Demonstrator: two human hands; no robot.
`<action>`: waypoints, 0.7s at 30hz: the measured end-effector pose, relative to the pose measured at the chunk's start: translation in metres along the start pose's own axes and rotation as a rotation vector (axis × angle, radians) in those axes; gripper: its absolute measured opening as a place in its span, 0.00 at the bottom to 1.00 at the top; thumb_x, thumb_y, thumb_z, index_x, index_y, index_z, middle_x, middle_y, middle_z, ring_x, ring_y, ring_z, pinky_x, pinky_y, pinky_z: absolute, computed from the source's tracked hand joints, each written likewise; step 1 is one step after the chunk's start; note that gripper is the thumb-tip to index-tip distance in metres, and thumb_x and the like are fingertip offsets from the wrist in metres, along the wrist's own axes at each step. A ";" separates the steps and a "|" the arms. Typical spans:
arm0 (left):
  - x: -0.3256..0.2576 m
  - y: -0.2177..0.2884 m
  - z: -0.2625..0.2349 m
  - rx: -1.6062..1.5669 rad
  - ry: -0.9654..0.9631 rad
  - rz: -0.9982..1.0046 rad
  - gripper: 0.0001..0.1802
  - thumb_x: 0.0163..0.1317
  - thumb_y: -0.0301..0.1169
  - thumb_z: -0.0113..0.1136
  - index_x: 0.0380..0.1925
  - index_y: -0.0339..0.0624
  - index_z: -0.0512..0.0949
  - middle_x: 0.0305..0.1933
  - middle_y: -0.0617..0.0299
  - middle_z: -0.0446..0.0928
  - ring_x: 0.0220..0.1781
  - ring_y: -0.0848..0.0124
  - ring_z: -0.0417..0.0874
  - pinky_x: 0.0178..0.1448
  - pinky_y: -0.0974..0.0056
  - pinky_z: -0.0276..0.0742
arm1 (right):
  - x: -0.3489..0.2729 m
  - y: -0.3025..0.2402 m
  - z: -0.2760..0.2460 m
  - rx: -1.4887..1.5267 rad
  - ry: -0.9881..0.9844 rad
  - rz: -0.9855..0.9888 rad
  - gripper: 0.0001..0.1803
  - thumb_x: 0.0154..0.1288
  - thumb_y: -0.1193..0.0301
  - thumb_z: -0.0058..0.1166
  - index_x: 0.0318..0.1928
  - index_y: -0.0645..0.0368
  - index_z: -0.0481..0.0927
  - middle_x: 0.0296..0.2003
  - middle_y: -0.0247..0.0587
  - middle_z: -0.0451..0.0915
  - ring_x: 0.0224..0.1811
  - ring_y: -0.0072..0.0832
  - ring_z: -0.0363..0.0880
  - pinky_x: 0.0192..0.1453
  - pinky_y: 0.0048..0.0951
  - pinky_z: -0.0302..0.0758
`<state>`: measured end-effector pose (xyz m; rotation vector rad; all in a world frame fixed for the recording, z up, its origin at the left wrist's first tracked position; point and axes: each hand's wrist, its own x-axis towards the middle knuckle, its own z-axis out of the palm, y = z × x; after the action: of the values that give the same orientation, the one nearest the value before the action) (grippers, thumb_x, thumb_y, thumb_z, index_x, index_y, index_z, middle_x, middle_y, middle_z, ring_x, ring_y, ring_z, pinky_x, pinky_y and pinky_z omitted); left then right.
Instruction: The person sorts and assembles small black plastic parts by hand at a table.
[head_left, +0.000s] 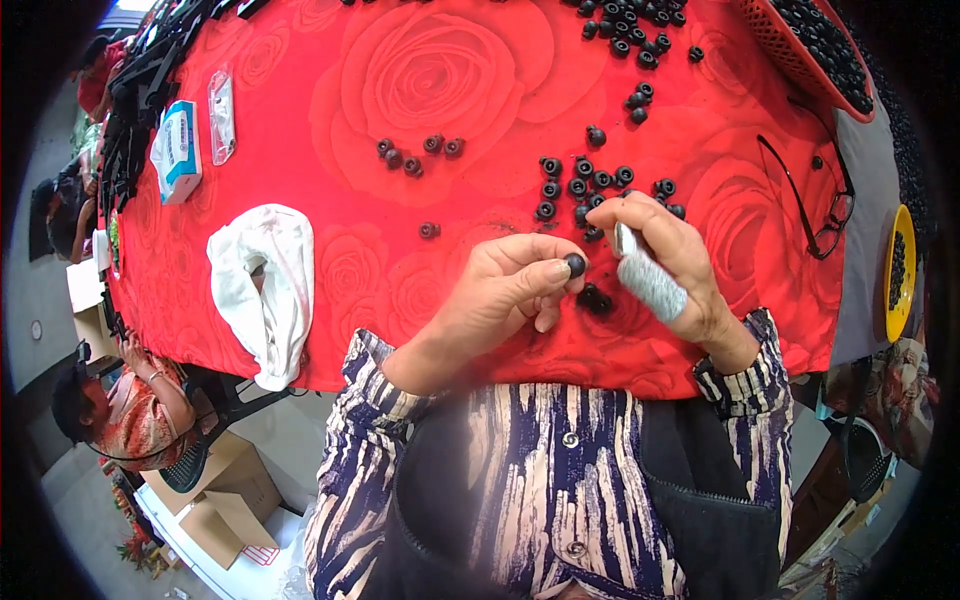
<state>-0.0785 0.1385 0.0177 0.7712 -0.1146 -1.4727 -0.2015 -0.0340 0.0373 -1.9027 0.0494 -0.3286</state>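
Between the thumb and fingers of my left hand (497,292) is a small round black knob (575,265). My right hand (682,245) is closed just to the right of it, a short gap away. A grey fuzzy sleeve (652,286) appears to cover its thumb. Pinched between that thumb and the index finger is a small shiny metal piece (625,238), perhaps a blade, mostly hidden. Under and between the hands lie more black knobs (594,298) on the red rose-patterned tablecloth (370,270). Others (577,187) are gathered just beyond the right hand.
A white cloth (262,290) lies at left, with a tissue box (178,152) and a clear packet (222,117) behind it. Eyeglasses (828,215), a red basket of black parts (770,40) and a yellow dish (905,270) are at right. Another person (140,405) sits at left.
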 end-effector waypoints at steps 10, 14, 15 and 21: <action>-0.001 0.002 0.008 0.110 0.066 0.016 0.12 0.63 0.29 0.56 0.43 0.33 0.75 0.33 0.62 0.77 0.24 0.80 0.73 0.26 0.76 0.70 | 0.001 0.002 0.001 -0.106 -0.044 -0.001 0.18 0.51 0.76 0.56 0.45 0.66 0.72 0.33 0.47 0.74 0.33 0.39 0.75 0.37 0.32 0.72; 0.000 0.002 0.007 0.121 0.065 0.013 0.12 0.63 0.29 0.56 0.43 0.33 0.75 0.31 0.63 0.76 0.23 0.80 0.72 0.27 0.76 0.70 | 0.002 0.000 0.001 -0.109 -0.053 -0.015 0.18 0.50 0.76 0.57 0.44 0.65 0.72 0.32 0.46 0.73 0.32 0.40 0.75 0.36 0.33 0.71; 0.000 0.001 0.006 0.107 0.054 0.014 0.12 0.63 0.29 0.55 0.43 0.33 0.75 0.31 0.64 0.76 0.23 0.80 0.72 0.27 0.75 0.70 | 0.002 0.000 0.001 -0.100 -0.062 0.003 0.18 0.50 0.76 0.57 0.44 0.65 0.73 0.31 0.46 0.73 0.32 0.40 0.74 0.36 0.34 0.71; -0.003 0.003 0.011 0.116 0.092 0.027 0.12 0.63 0.29 0.55 0.43 0.33 0.75 0.29 0.65 0.75 0.23 0.80 0.72 0.26 0.75 0.70 | 0.001 0.000 0.003 -0.077 -0.052 0.003 0.16 0.52 0.76 0.56 0.43 0.66 0.73 0.30 0.46 0.72 0.31 0.40 0.74 0.34 0.33 0.71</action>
<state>-0.0817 0.1368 0.0288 0.9268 -0.1410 -1.4121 -0.2000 -0.0316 0.0364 -1.9860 0.0304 -0.2791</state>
